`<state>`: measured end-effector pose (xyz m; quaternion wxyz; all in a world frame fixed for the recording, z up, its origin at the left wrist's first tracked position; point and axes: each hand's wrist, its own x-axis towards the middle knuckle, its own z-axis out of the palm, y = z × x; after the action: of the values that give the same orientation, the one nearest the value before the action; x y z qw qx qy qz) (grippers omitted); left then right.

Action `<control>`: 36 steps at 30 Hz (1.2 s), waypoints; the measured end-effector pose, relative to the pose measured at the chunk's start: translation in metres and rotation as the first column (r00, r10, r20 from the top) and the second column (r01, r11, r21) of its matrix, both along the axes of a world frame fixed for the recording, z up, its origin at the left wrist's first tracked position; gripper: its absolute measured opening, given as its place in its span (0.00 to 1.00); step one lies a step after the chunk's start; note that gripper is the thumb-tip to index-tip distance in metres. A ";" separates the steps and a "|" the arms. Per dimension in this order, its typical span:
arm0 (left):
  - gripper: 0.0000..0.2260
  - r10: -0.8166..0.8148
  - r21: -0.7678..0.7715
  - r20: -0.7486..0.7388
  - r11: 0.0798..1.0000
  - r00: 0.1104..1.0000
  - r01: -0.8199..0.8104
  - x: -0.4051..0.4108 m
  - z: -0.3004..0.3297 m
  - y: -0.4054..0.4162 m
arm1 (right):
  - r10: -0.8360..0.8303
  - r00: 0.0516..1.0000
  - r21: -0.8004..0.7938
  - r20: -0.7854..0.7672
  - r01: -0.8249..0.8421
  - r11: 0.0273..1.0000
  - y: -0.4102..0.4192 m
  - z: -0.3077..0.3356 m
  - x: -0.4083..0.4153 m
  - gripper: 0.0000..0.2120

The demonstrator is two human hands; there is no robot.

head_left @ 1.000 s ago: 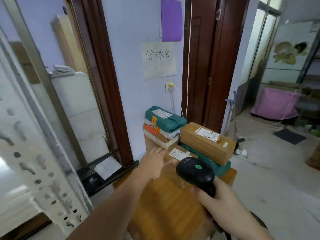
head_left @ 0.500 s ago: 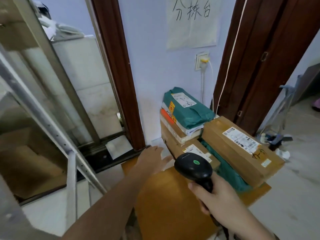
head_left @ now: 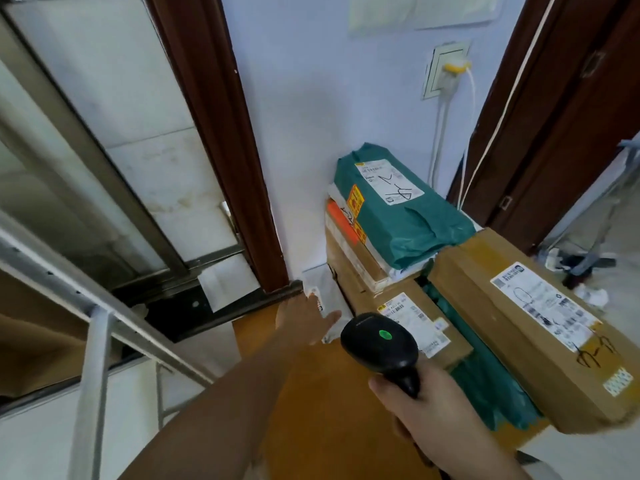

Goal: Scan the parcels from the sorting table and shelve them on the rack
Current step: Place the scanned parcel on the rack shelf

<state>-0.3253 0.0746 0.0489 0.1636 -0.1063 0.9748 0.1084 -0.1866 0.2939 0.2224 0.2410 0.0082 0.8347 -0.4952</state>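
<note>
My right hand (head_left: 440, 420) grips a black barcode scanner (head_left: 381, 344) with a green light on top, held over the wooden sorting table (head_left: 322, 410). My left hand (head_left: 304, 318) reaches forward with straight fingers and touches a flat white parcel (head_left: 323, 289) lying against the wall. Beside it stands a stack: a green bag parcel (head_left: 401, 209) on top, cardboard boxes (head_left: 360, 261) beneath, and a low box with a label (head_left: 415, 320). A long cardboard box (head_left: 540, 327) lies on another green bag (head_left: 485, 372) at the right.
A grey metal rack frame (head_left: 93, 358) runs along the left, close to the table. Behind it are a glass door and a dark wooden door frame (head_left: 221, 133). A wall socket (head_left: 446, 71) with white cables hangs above the parcels. Another wooden door stands at the right.
The view has closed in on the table and tilted down. My left hand has slid forward from the table top onto the white parcel. The scanner stays in my right hand.
</note>
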 end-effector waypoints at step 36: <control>0.27 0.590 0.546 0.524 0.321 0.614 -0.774 -0.054 -0.135 0.020 | 0.021 0.991 -0.002 0.133 -0.021 1.000 0.023 -0.075 -0.068 0.32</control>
<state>-0.3796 0.0948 -0.0859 0.2404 -0.4457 0.6770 0.5341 -0.2549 0.3174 0.1477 0.3014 0.0325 0.8166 -0.4912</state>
